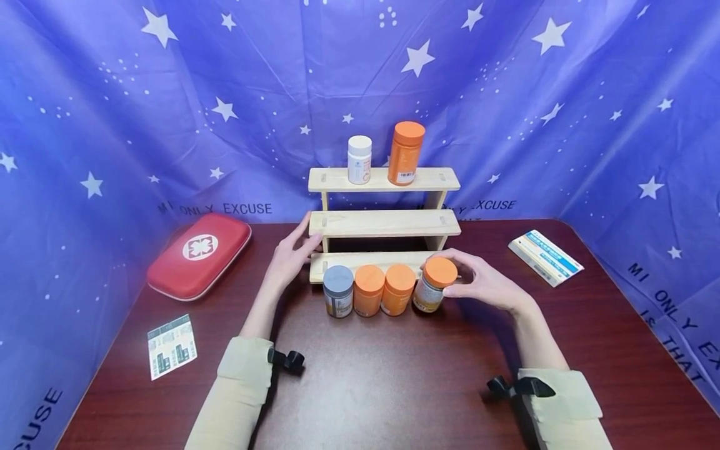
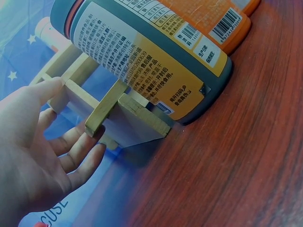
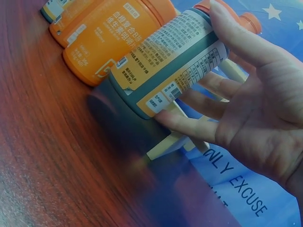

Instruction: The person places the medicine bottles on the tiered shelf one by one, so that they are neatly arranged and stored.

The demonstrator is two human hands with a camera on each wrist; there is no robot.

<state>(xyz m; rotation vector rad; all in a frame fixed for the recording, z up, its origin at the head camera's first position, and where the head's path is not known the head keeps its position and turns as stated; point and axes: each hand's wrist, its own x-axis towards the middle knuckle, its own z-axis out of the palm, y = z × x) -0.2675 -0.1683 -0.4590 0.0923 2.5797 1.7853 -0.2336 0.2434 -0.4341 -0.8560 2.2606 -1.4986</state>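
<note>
My right hand holds a dark grey supplement bottle with an orange cap, thumb on the near side by the cap and fingers round the back. This bottle leans slightly, its base close over the table, at the right end of a row. Beside it stand two orange bottles and a dark bottle with a grey cap. Behind the row is a three-tier wooden shelf. At its left end my left hand grips the middle plank, with other fingertips near the lower plank's end in the left wrist view.
On the top tier stand a small white bottle and a tall orange bottle. A red first-aid case and a printed blister sheet lie at left. A medicine box lies at right. Blue star-patterned cloth surrounds the table.
</note>
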